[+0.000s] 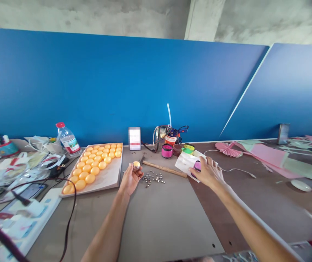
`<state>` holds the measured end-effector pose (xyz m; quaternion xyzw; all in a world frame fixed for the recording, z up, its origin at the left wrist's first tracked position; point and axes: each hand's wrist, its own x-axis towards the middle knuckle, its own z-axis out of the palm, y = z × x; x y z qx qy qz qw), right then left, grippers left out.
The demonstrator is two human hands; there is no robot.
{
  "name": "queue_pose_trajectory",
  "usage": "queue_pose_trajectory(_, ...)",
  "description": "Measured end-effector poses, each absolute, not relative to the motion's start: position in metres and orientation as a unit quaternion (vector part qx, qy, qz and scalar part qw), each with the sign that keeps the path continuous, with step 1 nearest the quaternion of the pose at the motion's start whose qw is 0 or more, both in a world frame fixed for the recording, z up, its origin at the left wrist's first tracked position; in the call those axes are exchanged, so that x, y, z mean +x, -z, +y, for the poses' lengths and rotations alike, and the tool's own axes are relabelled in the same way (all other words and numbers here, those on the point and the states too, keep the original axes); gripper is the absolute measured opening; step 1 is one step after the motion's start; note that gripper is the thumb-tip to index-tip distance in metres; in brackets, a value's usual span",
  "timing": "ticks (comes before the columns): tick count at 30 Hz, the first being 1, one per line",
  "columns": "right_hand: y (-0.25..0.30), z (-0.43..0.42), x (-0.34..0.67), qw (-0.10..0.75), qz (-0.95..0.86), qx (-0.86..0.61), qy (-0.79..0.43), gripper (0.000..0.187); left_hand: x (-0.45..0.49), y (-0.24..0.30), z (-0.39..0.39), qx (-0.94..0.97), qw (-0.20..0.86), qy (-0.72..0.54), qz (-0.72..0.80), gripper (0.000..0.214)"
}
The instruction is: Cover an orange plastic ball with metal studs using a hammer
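My left hand [130,178] is raised over the table with its fingers closed round a small orange ball [136,165] that has something dark and shiny stuck on it. My right hand [207,171] reaches forward and rests on a small pink round container [197,166] lying on a white sheet of paper [185,161]; its fingers curl over it. Between the hands lie several small silver beads [153,178] and a wooden-handled hammer [164,169].
A wooden tray [109,178] of several orange balls sits at the left, with a water bottle [68,140], cables and clutter beyond. At the back stand a pink glitter pot [167,150], a glue gun [180,131] and jars. Pink paper fans [228,149] and sheets cover the right side.
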<state>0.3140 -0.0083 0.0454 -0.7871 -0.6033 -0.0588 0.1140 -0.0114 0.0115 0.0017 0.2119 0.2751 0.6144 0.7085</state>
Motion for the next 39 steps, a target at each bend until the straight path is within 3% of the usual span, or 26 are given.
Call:
queue_pose_trajectory(7, -0.033, -0.003, 0.320, 0.101, -0.571, -0.814, 0.010, 0.059, -0.014, 0.003, 0.014, 0.215, 0.705, -0.617, 0.278, 0.029)
queue_pose_trajectory(12, -0.049, -0.013, 0.305, 0.214, -0.623, -0.749, 0.068, 0.060, -0.015, 0.004, 0.015, 0.199, 0.713, -0.617, 0.268, 0.027)
queue_pose_trajectory(16, -0.052, -0.027, 0.266, 0.307, -0.707, -0.636, 0.028, 0.056, -0.017, 0.002, 0.015, 0.197, 0.710, -0.620, 0.268, 0.025)
queue_pose_trajectory(22, -0.033, -0.054, 0.200, 0.304, -0.779, -0.546, -0.050, 0.054, -0.018, 0.002, 0.015, 0.195, 0.696, -0.634, 0.275, 0.026)
queue_pose_trajectory(30, -0.021, -0.068, 0.183, 0.300, -0.789, -0.529, -0.091, 0.067, -0.018, 0.005, 0.017, 0.186, 0.699, -0.630, 0.282, 0.025)
queue_pose_trajectory(34, -0.016, -0.044, 0.233, 0.367, -0.729, -0.571, -0.092, 0.046, -0.018, 0.005, 0.017, 0.187, 0.699, -0.630, 0.282, 0.027)
queue_pose_trajectory(36, -0.012, -0.023, 0.267, 0.343, -0.679, -0.645, -0.067, 0.034, -0.018, 0.006, 0.018, 0.192, 0.700, -0.627, 0.284, 0.028)
queue_pose_trajectory(39, -0.007, 0.009, 0.311, 0.233, -0.623, -0.745, -0.047, 0.026, -0.018, 0.007, 0.019, 0.195, 0.698, -0.625, 0.291, 0.029)
